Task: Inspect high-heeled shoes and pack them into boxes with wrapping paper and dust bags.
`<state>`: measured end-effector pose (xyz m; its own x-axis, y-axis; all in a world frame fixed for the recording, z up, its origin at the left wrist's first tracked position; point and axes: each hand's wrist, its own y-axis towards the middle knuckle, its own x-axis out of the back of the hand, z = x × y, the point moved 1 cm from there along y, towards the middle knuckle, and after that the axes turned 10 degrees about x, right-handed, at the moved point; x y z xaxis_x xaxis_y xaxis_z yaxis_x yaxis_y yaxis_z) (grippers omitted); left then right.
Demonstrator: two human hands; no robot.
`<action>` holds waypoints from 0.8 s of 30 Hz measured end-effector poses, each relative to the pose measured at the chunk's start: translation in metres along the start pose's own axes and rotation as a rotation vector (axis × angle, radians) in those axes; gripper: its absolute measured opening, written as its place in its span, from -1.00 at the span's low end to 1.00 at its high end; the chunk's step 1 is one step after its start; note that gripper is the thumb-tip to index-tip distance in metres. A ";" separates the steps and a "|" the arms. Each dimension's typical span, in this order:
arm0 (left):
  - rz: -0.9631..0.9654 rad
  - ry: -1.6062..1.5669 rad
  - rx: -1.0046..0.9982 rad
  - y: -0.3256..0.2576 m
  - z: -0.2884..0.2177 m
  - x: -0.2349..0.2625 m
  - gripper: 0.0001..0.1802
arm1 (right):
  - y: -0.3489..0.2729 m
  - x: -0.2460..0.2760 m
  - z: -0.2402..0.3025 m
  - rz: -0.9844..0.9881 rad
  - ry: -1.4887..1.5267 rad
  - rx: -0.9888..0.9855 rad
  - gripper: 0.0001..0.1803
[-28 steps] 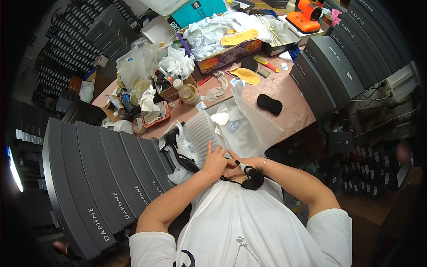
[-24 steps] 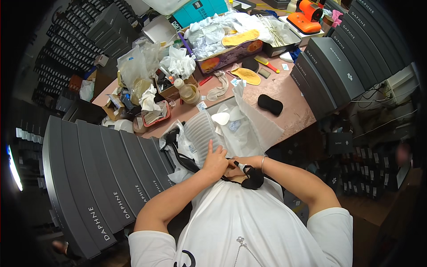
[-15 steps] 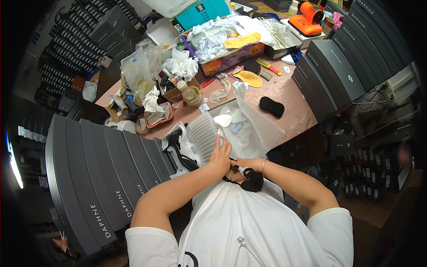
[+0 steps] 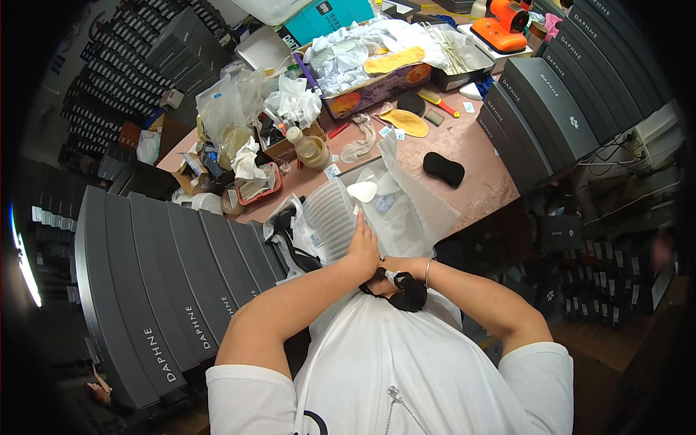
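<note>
Black shoe (partly hidden); at fingers

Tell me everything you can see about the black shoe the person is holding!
The black shoe has a rounded, dull black end that looks like soft cloth, with a small whitish piece beside it. That rounded end points toward the person's right, low in front of the white shirt. The right hand holds the shoe, and the left hand is close by. Hands hide the rest, so its full shape can't be told.
</note>
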<state>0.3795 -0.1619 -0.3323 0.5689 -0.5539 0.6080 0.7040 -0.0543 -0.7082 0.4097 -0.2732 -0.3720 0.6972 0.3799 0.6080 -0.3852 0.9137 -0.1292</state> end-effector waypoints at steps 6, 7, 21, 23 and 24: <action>-0.305 -0.229 -0.091 0.003 0.001 -0.035 -0.66 | -0.001 -0.001 0.006 0.000 0.148 -0.319 -0.47; -0.344 -0.246 -0.070 0.001 0.001 -0.035 -0.68 | -0.002 -0.002 0.006 -0.004 0.145 -0.332 -0.47; -0.449 -0.232 0.020 0.002 -0.007 -0.027 -0.70 | -0.005 -0.017 -0.009 -0.075 0.174 -0.218 -0.56; -0.390 -0.190 0.042 -0.001 -0.006 -0.021 -0.70 | -0.006 -0.021 -0.010 -0.059 0.060 -0.144 -0.79; -0.362 -0.172 0.053 -0.002 -0.006 -0.019 -0.70 | -0.007 -0.020 -0.010 -0.035 0.030 -0.118 -0.83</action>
<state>0.3651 -0.1563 -0.3442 0.3399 -0.3594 0.8691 0.8902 -0.1752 -0.4206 0.4046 -0.2855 -0.3911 0.7272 0.3499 0.5906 -0.2878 0.9365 -0.2005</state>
